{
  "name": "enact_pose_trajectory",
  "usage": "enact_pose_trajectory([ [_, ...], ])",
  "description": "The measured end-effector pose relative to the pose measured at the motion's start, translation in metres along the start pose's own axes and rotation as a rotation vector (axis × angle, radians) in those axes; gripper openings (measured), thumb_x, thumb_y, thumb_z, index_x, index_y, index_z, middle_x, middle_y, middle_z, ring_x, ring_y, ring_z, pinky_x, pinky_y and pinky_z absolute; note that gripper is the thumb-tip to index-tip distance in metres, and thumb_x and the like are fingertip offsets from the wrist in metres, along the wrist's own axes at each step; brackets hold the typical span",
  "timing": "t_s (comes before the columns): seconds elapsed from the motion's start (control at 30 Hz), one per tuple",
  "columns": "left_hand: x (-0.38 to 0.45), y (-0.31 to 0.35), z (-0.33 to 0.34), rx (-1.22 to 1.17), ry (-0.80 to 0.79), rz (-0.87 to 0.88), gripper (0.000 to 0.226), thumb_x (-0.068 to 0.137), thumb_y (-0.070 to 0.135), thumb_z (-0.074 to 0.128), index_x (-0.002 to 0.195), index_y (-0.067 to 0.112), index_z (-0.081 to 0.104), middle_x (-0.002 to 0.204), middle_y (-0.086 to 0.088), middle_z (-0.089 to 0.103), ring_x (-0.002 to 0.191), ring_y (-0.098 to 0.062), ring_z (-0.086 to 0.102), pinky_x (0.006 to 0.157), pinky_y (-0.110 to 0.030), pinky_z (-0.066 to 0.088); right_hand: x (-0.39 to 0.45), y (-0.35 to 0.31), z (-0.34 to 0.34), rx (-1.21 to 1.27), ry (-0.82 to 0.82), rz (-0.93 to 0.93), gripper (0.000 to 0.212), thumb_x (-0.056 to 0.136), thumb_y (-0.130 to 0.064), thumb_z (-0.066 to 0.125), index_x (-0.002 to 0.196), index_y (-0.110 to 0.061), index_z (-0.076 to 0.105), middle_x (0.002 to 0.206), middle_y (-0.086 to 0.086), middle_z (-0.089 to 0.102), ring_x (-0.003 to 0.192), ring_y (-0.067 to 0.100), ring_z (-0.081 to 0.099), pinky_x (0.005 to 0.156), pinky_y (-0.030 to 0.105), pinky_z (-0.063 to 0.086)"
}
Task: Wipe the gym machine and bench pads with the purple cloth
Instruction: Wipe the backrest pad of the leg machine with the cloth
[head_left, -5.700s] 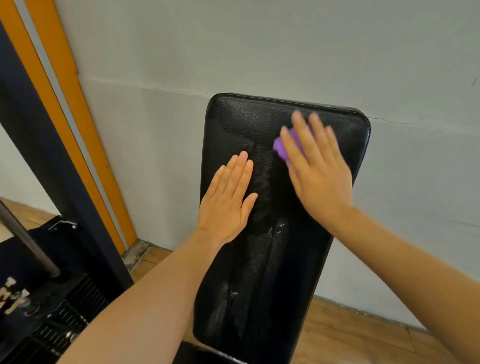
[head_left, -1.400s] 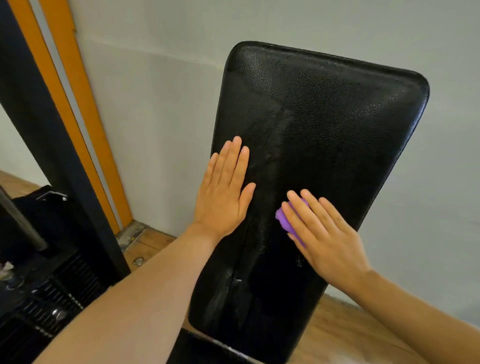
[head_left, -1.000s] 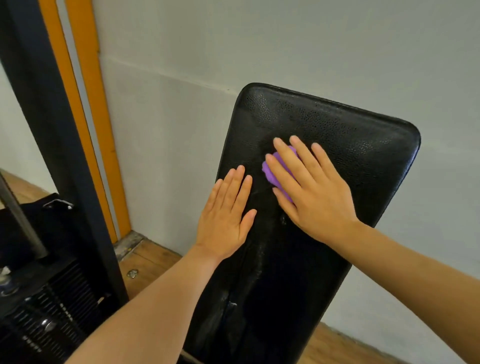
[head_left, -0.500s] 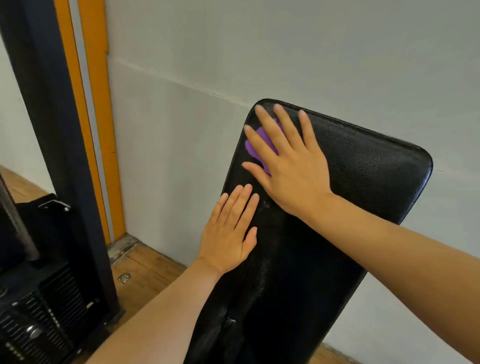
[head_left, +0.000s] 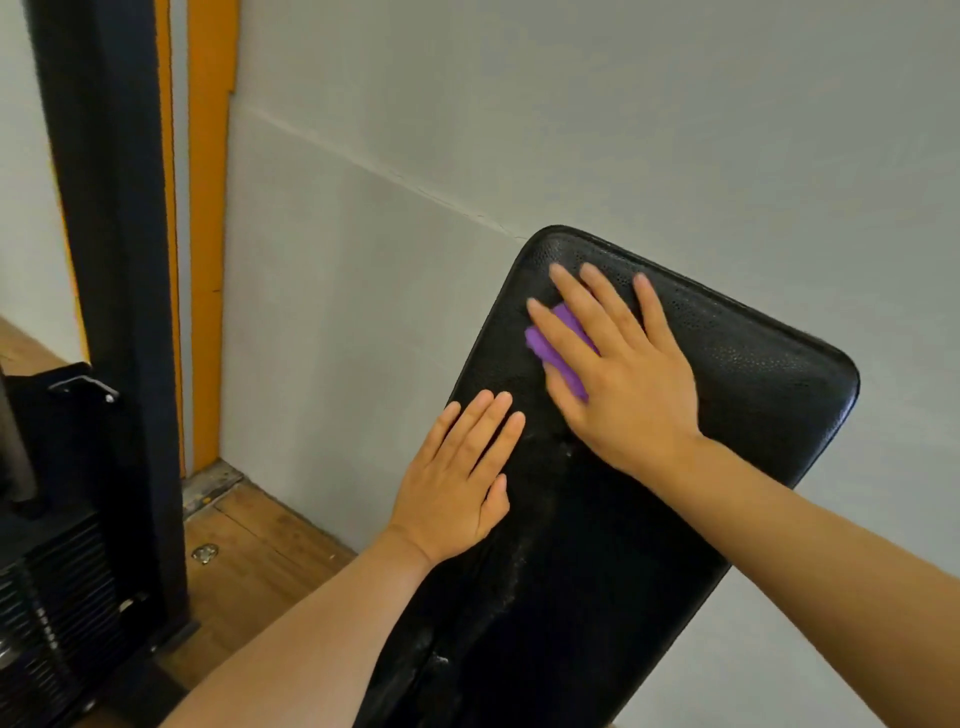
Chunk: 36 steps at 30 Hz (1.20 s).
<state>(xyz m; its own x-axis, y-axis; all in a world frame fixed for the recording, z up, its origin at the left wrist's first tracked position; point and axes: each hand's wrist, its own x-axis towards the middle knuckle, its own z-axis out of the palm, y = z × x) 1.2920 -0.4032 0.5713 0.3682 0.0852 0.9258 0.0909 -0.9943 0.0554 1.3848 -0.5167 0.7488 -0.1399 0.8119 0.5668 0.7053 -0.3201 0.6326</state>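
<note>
A black padded bench backrest (head_left: 727, 395) leans up toward a grey wall, its lower half streaked wet. My right hand (head_left: 618, 374) lies flat near the pad's top left corner and presses the purple cloth (head_left: 558, 345) against it with straight fingers. Only a small part of the cloth shows beside my index finger and thumb. My left hand (head_left: 462, 478) rests flat on the pad's left edge, just below the right hand, fingers straight and together.
A black steel upright (head_left: 119, 291) of a gym machine stands at the left, with its weight stack (head_left: 47, 603) at the lower left. An orange strip (head_left: 208, 234) runs down the wall behind it. Wooden floor (head_left: 254, 545) shows between machine and bench.
My right hand swept the cloth up from the pad's middle to its top left corner, then slid slightly down. The left hand stayed flat on the pad's left edge. The view shifted left.
</note>
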Motion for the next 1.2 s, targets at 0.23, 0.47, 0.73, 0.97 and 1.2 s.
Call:
enact_pose_trajectory([
  [0.23, -0.004, 0.004, 0.001, 0.028, 0.014, -0.036, 0.07, 0.095, 0.02, 0.041, 0.159, 0.014, 0.012, 0.158, -0.01, 0.026, 0.154, -0.018, 0.006, 0.126, -0.038, 0.007, 0.018, -0.011, 0.006, -0.003, -0.061, -0.087, 0.05, 0.104, -0.037, 0.037, 0.15, -0.018, 0.039, 0.16, 0.014, 0.026, 0.148, 0.033, 0.024, 0.121, 0.049, 0.014],
  [0.47, -0.009, 0.014, 0.006, 0.064, 0.03, -0.11, 0.058, 0.099, 0.018, 0.037, 0.154, 0.013, 0.022, 0.159, -0.009, 0.026, 0.152, -0.022, 0.015, 0.124, -0.04, 0.014, -0.083, 0.019, -0.018, -0.007, -0.192, -0.202, 0.052, 0.104, -0.035, 0.037, 0.153, -0.017, 0.034, 0.16, 0.013, 0.024, 0.148, 0.032, 0.022, 0.12, 0.045, 0.02],
  [0.73, -0.01, 0.015, 0.003, 0.065, 0.004, -0.146, 0.048, 0.106, 0.02, 0.022, 0.154, 0.012, 0.023, 0.159, -0.01, 0.025, 0.15, -0.024, 0.018, 0.125, -0.04, 0.01, 0.057, -0.007, 0.001, 0.042, -0.058, -0.035, 0.046, 0.102, -0.033, 0.042, 0.144, -0.016, 0.049, 0.157, 0.016, 0.032, 0.145, 0.036, 0.029, 0.12, 0.05, 0.018],
  [0.97, -0.011, 0.016, 0.002, -0.002, 0.01, -0.154, 0.055, 0.099, 0.017, 0.04, 0.152, 0.01, 0.027, 0.159, -0.011, 0.025, 0.149, -0.026, 0.021, 0.126, -0.039, 0.007, -0.023, -0.022, 0.001, 0.038, -0.104, -0.202, 0.049, 0.106, -0.033, 0.037, 0.151, -0.014, 0.039, 0.159, 0.016, 0.028, 0.147, 0.037, 0.023, 0.121, 0.049, 0.018],
  [1.2, -0.025, 0.016, -0.005, -0.032, -0.084, -0.191, 0.056, 0.104, 0.024, 0.037, 0.156, 0.011, 0.019, 0.163, -0.011, 0.018, 0.152, -0.023, 0.013, 0.125, -0.038, 0.009, -0.072, 0.001, -0.005, -0.015, -0.234, -0.406, 0.055, 0.1, -0.028, 0.04, 0.153, -0.014, 0.032, 0.161, 0.014, 0.022, 0.148, 0.035, 0.021, 0.12, 0.047, 0.02],
])
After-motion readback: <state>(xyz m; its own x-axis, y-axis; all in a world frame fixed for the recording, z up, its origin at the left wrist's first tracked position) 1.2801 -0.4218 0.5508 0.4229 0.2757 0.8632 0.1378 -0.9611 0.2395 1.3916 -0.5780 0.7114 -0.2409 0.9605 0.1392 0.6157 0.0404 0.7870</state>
